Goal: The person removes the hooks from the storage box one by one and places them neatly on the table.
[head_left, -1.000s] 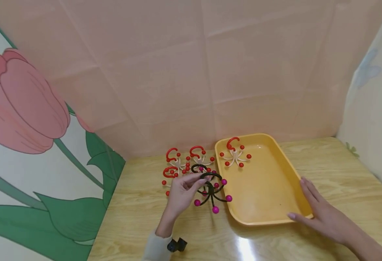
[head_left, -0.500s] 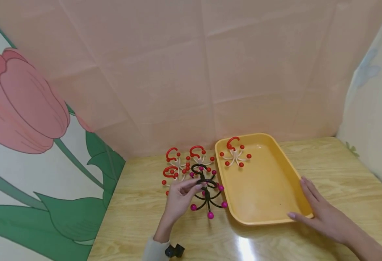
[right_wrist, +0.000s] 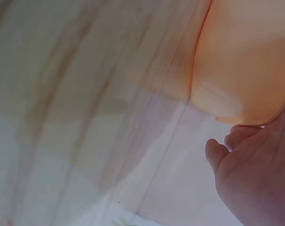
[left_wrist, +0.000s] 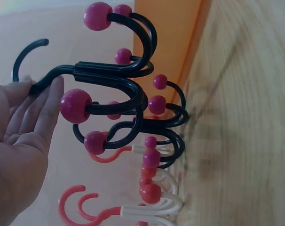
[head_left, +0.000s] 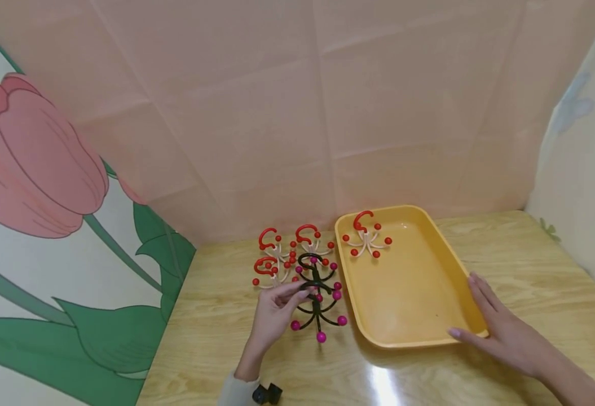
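Note:
My left hand pinches the curved top of a black octopus-shaped hanger hook between thumb and fingers. The hook hangs upright, its several curved arms tipped with magenta balls. Close behind it stands a second black hook of the same kind, partly hidden by the held one. My right hand holds the near right corner of a yellow tray, thumb at the front rim and fingers along the right side. Inside the tray, at its far left, stands a white hanger hook with red top and balls.
Three more red-and-white hooks stand bunched left of the tray, behind my left hand. The wooden table ends at a pink cloth backdrop. A tulip-printed panel borders the left side, a pale one the right.
My left hand has carried the black hook slightly left and toward me, away from the tray's left rim. My right hand and the tray stay put.

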Motion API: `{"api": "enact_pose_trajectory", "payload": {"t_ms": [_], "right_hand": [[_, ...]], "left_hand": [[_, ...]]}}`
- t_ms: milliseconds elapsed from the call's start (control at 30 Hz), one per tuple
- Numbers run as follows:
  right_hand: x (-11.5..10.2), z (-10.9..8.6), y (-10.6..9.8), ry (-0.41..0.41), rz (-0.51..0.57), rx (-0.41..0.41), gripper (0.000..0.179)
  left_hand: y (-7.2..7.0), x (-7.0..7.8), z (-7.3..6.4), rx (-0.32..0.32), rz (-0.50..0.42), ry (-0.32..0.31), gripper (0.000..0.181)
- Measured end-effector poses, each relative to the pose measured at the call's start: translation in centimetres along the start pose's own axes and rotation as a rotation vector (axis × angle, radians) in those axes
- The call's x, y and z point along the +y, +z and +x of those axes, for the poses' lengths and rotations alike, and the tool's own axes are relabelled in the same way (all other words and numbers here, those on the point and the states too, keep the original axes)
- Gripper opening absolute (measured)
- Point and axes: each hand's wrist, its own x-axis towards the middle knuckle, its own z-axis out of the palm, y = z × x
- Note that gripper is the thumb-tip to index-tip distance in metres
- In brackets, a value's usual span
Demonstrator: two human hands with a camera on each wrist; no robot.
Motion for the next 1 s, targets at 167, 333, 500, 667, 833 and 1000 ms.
{"api": "enact_pose_trajectory", "payload": {"t_ms": [167, 333, 500, 667, 833, 1000], "right_hand": [[0.0, 0.0, -0.1, -0.002, 0.016, 0.003, 0.114], [0.1, 0.1, -0.1, -0.004, 0.019, 0.003, 0.115], [0.1, 0.2, -0.1, -0.003, 0.007, 0.002, 0.115], [0.1, 0.1, -0.1, 0.001, 0.002, -0.002, 0.116], [0.1, 0.1, -0.1, 0.001, -0.003, -0.003, 0.116], [0.1, 0.1, 0.0, 0.002, -0.003, 0.003, 0.116]], "left_hand": [[-0.1, -0.5, -0.2, 0.009, -0.009, -0.041, 0.027], [-0.1, -1.5, -0.5, 0.015, -0.018, -0.051, 0.028], [-0.1, -2.6, -0.7, 0.006, -0.056, -0.057, 0.031], [-0.2, -3.5, -0.8, 0.004, -0.071, -0.115, 0.03], [-0.4, -4.0, -1.1, -0.004, -0.082, -0.13, 0.032], [-0.6, -4.3, -1.3, -0.002, -0.072, -0.119, 0.032]]}}
